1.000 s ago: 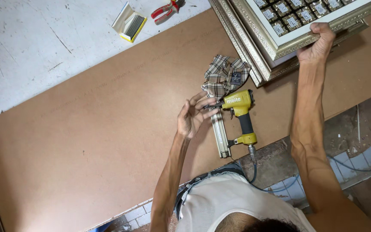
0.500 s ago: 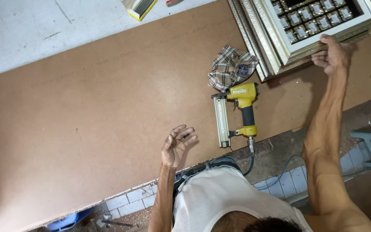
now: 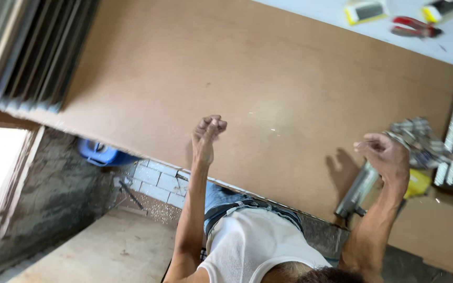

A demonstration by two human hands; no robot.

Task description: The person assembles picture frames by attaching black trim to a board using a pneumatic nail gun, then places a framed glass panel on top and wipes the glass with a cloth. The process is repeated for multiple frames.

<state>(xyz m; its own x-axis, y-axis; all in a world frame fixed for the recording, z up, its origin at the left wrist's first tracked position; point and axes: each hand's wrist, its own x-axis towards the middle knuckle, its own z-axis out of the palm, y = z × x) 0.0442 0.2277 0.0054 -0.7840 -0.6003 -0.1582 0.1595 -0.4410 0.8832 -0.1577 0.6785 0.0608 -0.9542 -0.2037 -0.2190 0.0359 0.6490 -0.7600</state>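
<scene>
The yellow and silver metal nail gun lies on the big flat brown board, beside a checked cloth. The right hand is curled just above it. The left hand is a loose fist, holding nothing.

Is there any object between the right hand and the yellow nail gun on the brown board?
Nothing visible. The right hand hovers directly over the nail gun, and the checked cloth lies beside it.
</scene>
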